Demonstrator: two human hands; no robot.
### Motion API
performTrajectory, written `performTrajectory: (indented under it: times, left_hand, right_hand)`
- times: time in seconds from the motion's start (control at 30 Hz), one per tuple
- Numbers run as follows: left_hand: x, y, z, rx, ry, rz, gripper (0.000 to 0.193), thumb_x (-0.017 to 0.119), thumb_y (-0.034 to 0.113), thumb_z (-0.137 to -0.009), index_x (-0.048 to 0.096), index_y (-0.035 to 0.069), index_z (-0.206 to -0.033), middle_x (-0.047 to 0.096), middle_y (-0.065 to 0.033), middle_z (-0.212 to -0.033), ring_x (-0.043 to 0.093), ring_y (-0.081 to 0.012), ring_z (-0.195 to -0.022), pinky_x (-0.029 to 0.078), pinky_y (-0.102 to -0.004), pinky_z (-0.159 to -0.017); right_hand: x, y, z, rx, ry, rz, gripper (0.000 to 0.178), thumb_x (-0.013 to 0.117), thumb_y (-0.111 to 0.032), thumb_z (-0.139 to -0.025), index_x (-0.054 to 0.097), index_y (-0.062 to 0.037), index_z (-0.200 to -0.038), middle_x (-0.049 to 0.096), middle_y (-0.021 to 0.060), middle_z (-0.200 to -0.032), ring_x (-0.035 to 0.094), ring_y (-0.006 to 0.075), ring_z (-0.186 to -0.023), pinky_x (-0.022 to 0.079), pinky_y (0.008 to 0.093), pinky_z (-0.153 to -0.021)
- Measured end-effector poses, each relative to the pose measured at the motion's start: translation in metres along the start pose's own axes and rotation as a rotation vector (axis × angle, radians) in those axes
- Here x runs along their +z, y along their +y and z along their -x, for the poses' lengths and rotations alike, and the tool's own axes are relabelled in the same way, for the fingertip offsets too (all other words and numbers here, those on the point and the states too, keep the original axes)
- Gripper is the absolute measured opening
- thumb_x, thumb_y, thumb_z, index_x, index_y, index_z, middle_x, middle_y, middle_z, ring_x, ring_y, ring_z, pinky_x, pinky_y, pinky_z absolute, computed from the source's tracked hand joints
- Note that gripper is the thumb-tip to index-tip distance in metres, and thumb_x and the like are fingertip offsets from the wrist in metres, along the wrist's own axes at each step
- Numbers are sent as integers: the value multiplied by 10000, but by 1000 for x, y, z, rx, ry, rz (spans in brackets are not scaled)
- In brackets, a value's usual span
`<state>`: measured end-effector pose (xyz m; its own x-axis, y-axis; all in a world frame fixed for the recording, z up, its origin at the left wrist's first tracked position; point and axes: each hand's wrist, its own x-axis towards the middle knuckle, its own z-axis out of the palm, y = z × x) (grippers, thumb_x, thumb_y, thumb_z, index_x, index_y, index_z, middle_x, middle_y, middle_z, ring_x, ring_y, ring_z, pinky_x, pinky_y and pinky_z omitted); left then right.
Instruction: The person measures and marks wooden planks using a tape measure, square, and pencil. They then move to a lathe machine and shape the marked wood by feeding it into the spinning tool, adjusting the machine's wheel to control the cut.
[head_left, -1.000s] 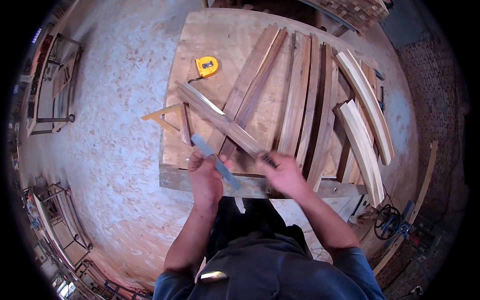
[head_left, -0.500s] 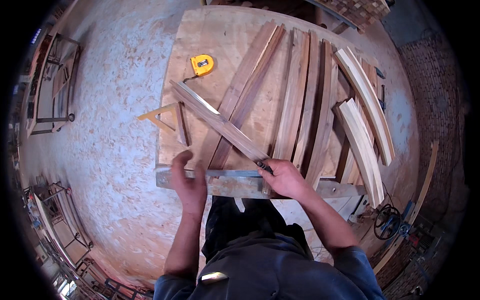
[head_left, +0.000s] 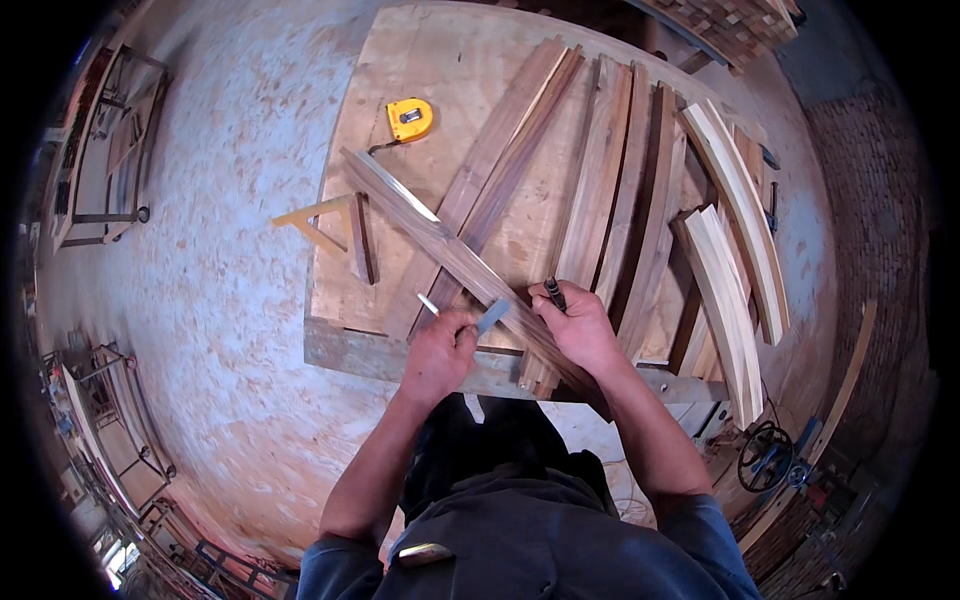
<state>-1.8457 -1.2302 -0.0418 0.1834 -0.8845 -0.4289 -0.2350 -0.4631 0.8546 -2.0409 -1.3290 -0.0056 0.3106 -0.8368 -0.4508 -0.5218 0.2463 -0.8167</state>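
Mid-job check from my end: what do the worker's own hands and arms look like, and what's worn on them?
The left hand and right hand wear no gloves, and no watch or bracelet shows at either wrist. The forearms are uncovered. Short blue sleeves end near the elbows.

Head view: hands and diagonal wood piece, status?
Left hand holding blue-grey flat strip; right hand holding dark pen-like tool. Diagonal piece lies across other wood pieces. Yellow tape measure near its far end, apart from hands.
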Motion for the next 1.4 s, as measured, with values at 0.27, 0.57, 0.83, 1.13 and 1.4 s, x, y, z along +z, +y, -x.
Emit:
performTrajectory:
  times: [0.27,0.57,0.83,1.13,1.4]
  left_hand:
    - [2,8,-7,-122,17,89,117,621,84,-879,650,18,-971,672,-129,-789,668,-197,-669,523,-332,-622]
    - [10,8,-3,-10,64,-100,237,688,161,-823,704,74,-1043,698,-148,-907,682,-305,-822,531,-383,-757]
    - [17,-8,-10,-36,35,-25,168,663,29,-863,698,9,-1026,674,-29,-841,621,-98,-732,511,-266,-682]
    - [11,1,-13,-269,-55,139,161,627,56,-913,693,23,-1056,673,-29,-836,610,-88,-653,509,-249,-609]
    - [16,-11,-14,-151,17,144,187,646,104,-876,705,37,-1041,677,-93,-793,628,-147,-683,506,-289,-657]
  right_hand:
    - [4,16,-4,-125,21,-17,141,642,-98,-933,692,2,-1020,656,49,-887,607,121,-757,498,271,-727]
    - [3,16,-7,51,-22,-173,183,642,-145,-937,686,16,-1012,674,109,-876,631,166,-823,491,290,-775]
    - [2,19,-9,44,-40,-160,171,609,-109,-956,702,-8,-1059,695,25,-905,578,90,-686,501,246,-650]
    - [4,21,-12,32,-55,-187,185,600,-94,-957,706,-16,-1087,699,18,-907,579,85,-690,506,244,-652]
    - [7,17,-13,28,-78,-158,195,602,-87,-955,708,-22,-1106,611,-21,-737,517,50,-621,464,233,-593]
